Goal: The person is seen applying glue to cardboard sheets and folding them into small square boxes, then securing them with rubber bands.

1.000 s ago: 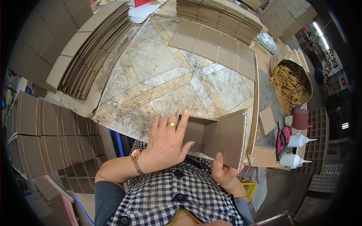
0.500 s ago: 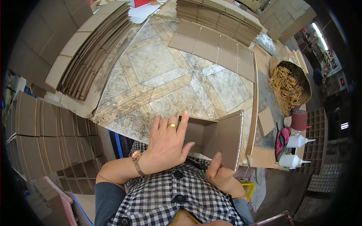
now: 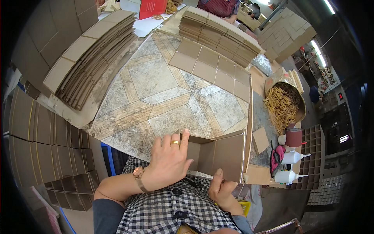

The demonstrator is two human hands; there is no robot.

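Observation:
A brown cardboard box (image 3: 206, 155) with an open top stands at the near edge of the table, its right-hand panel (image 3: 230, 154) leaning outward. My left hand (image 3: 170, 162), with a gold ring and a wristwatch, lies over the box's left wall. Its fingers are stretched along that wall and its thumb is at the inner side, so the wall's edge is mostly hidden. At the near right corner, my right hand (image 3: 223, 189) pinches the panel, thumb on the inside face and fingers behind it, partly out of sight.
A flat scored cardboard sheet (image 3: 210, 68) lies beyond the box. Stacks of cardboard (image 3: 91, 54) stand at the left and far side. To the right are a container of rubber bands (image 3: 284, 105), white glue bottles (image 3: 286, 176) and a cardboard square (image 3: 260, 140). A person (image 3: 220, 7) is across the table.
The whole view has shifted and tilted up, bringing the person at the far side into sight. Both hands keep the same hold on the box.

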